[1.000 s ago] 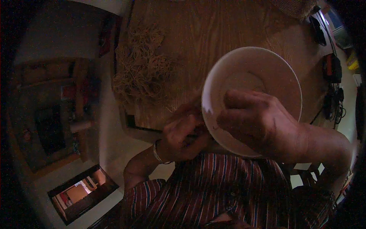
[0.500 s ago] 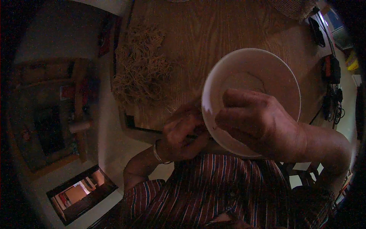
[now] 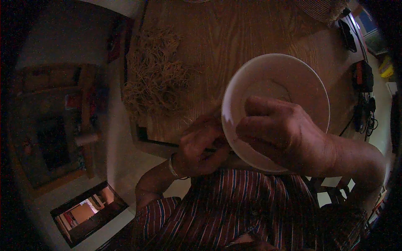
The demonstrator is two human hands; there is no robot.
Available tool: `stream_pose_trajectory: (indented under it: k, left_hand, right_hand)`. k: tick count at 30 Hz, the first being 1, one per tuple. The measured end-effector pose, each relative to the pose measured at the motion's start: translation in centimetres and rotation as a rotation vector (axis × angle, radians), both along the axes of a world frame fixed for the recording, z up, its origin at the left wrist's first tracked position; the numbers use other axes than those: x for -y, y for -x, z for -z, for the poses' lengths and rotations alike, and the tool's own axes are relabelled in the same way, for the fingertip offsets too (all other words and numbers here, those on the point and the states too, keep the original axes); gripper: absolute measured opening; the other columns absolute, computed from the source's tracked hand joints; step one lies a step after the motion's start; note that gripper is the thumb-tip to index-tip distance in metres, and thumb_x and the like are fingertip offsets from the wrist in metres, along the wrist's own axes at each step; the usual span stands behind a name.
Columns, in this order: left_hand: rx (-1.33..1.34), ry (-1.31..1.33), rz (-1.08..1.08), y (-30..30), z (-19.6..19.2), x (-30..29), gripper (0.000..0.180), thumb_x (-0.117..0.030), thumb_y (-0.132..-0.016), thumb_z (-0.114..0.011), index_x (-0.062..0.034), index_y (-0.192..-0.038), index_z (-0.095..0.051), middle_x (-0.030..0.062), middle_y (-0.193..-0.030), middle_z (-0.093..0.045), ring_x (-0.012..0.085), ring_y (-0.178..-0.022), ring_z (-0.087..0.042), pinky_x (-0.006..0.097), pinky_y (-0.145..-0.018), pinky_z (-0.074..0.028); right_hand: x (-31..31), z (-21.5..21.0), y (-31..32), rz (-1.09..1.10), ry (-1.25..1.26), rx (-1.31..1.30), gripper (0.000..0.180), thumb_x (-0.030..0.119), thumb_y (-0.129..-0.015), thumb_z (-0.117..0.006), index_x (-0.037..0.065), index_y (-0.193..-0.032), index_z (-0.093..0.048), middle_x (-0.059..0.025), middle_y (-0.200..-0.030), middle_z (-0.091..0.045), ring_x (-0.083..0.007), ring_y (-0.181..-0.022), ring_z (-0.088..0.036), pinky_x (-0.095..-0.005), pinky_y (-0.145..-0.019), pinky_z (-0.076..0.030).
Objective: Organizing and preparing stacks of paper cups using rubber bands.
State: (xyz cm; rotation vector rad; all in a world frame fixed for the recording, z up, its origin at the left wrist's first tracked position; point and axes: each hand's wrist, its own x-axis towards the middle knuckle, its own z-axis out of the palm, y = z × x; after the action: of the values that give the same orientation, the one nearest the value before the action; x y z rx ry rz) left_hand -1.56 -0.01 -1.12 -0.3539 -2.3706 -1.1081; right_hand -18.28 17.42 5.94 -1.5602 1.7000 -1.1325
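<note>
While I look down through the head camera, my right hand (image 3: 284,129) curls over the near rim of a white bowl (image 3: 289,79), its grip closed on it above the wooden table (image 3: 234,37). Nothing shows inside the bowl. My left hand (image 3: 201,146) pinches the bowl's left edge. A heap of tan fibres (image 3: 155,75) lies well apart.

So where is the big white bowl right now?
In the head view the white bowl sits right of centre, above the wooden table, held at its near rim between the left hand and right hand; the straw pile lies to its left.
</note>
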Motion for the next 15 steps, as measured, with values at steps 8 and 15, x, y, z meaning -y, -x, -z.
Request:
stream_pose_trajectory:
  k: [8,15]
  left_hand:
    - [-0.045,0.023,-0.014,0.1,0.1,0.0,0.021,0.001,-0.076,-0.070,0.0000,-0.096,-0.063,0.0125,-0.087,-0.067,0.0319,-0.080,-0.067,0.044,-0.082,-0.052]
    - [0.485,-0.240,-0.091,-1.4,-3.1,-0.9,0.019,-0.001,-0.077,-0.070,-0.0005,-0.095,-0.062,0.0119,-0.084,-0.066,0.0310,-0.077,-0.067,0.044,-0.081,-0.052]
  right_hand:
    - [0.1,0.7,-0.3,0.000,0.033,-0.014,0.021,0.003,-0.075,-0.071,0.005,-0.094,-0.063,-0.0135,-0.094,-0.058,-0.0345,-0.083,-0.062,-0.0418,-0.067,-0.051]
    - [0.2,0.4,-0.3,0.000,0.020,-0.068,0.019,0.005,-0.076,-0.070,0.005,-0.094,-0.063,-0.0125,-0.092,-0.057,-0.0345,-0.083,-0.062,-0.0417,-0.068,-0.050]
